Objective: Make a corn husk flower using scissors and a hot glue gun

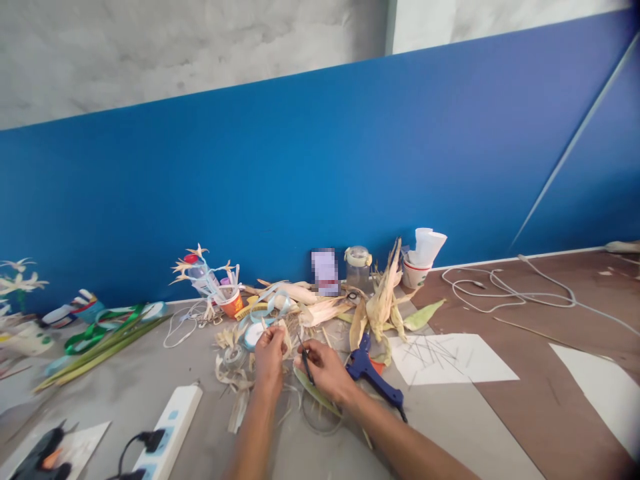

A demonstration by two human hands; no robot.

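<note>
My left hand point(270, 353) is closed, pinching a pale strip of dried corn husk point(286, 339) between thumb and fingers. Just to its right, my right hand point(325, 370) grips a pair of small dark scissors point(306, 363), blades pointing up and away from me. The two hands are close together but apart. Behind them lies a heap of dried corn husks point(320, 312). A roll of light blue ribbon point(253, 335) is beside my left hand, and a clear tape roll point(233, 357) lies left of it. A blue glue gun point(375, 377) rests right of my right wrist.
A white power strip point(173, 423) and a black glue gun point(43, 457) lie front left. Paper cups point(416, 273) and a lidded jar point(358, 267) stand along the blue partition point(300, 167). Thin wires lie on white paper point(480, 360); a white cable point(520, 297) coils at right.
</note>
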